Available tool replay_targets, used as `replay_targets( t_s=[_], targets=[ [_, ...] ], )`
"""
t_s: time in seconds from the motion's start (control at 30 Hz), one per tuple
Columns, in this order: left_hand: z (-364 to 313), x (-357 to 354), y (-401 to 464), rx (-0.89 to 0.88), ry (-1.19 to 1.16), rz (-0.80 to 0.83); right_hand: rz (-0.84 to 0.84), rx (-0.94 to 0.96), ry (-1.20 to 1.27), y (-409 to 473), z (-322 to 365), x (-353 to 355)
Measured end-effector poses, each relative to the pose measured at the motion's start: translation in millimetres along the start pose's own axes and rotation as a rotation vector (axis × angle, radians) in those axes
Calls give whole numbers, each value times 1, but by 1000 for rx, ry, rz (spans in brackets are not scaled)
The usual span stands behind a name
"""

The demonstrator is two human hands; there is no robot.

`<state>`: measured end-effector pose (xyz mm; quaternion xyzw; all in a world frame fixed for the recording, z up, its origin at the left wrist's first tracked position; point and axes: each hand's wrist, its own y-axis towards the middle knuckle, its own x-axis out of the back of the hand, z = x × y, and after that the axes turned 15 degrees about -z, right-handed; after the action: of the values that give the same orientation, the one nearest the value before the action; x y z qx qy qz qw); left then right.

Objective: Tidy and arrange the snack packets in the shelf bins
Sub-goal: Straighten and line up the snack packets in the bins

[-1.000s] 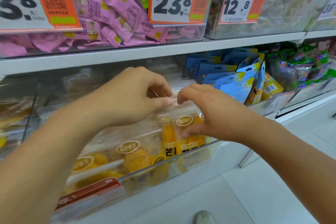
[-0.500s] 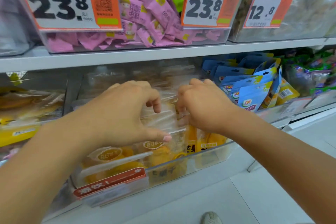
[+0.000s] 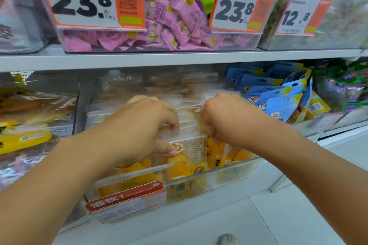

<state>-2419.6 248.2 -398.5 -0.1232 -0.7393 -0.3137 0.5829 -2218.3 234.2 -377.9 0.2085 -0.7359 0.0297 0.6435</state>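
A clear shelf bin (image 3: pixel 229 177) on the lower shelf holds several clear packets of orange dried fruit (image 3: pixel 185 163), standing in a row. My left hand (image 3: pixel 143 127) is inside the bin, fingers curled over the tops of the packets and thumb pressing the front one. My right hand (image 3: pixel 225 119) is beside it on the right, fingers curled down into the same stack of packets. The fingertips of both hands are hidden among the packets.
A red label strip (image 3: pixel 127 197) hangs on the bin's front. Blue pouches (image 3: pixel 278 97) fill the bin to the right, yellow packets (image 3: pixel 23 137) the bin to the left. Above, a bin of pink wrapped sweets (image 3: pixel 173 18) carries price tags (image 3: pixel 87 0). A shoe tip (image 3: pixel 228 239) shows on the floor.
Both hands have pushed deeper and lower into the bin's packets, their fingers curling further round them. The view has shifted right and slightly down.
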Motion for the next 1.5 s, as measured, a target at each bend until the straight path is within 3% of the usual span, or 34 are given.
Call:
replay_targets(
  t_s=[0.17,0.27,0.33,0.4,0.53,0.67,0.97,1.1,1.27,1.5],
  targets=[
    [2,-3,-4,-4,-180,-54,-28,13,-87,10,0,-12],
    [5,6,-12,8,-306,-158,-71,-48,167,11,-12,-21],
    [10,14,-19,19,-303,-331,-273,-176,449,7,-21,-20],
    [18,20,-27,106,-172,-408,-435,-206,554,7,-23,-16],
    [27,18,-38,278,123,-200,-305,-77,276,27,-7,-17],
    [37,13,-36,297,92,-304,-254,7,85,44,-5,-5],
    [50,17,-27,376,20,-221,-317,179,513,58,1,-12],
    [47,15,-29,398,15,-219,-287,331,521,62,20,-13],
    [50,16,-30,380,19,-231,-266,198,415,60,20,-13],
    [47,19,-33,378,118,-229,-382,238,310,41,-9,-1]
  ],
)
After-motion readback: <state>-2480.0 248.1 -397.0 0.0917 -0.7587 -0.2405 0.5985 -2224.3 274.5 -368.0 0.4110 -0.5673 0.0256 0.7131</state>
